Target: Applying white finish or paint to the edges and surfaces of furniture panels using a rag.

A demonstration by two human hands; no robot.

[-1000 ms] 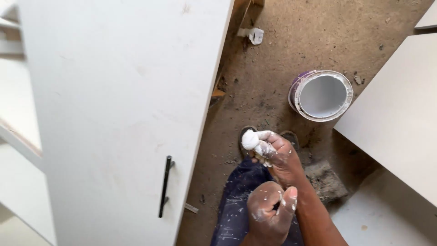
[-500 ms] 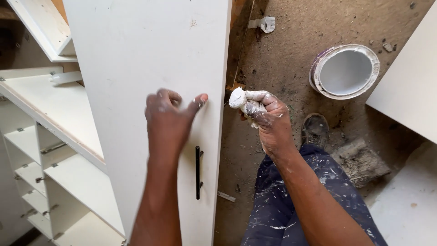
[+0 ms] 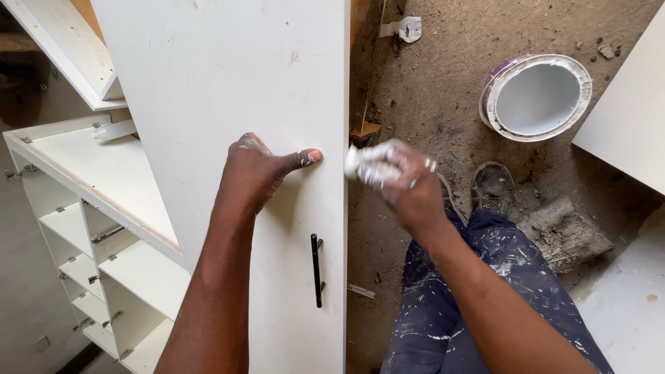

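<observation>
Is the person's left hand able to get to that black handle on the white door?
Probably yes. The left hand lies flat on the white door, just above the black handle, with only bare panel between them.

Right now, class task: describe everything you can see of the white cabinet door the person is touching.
The white cabinet door is a flat, tall panel that looks like painted board, faintly marked near the top. A slim black bar handle sits by its right edge. The left hand presses flat on its face; the right hand, smeared with white, holds a white lump at that edge.
</observation>
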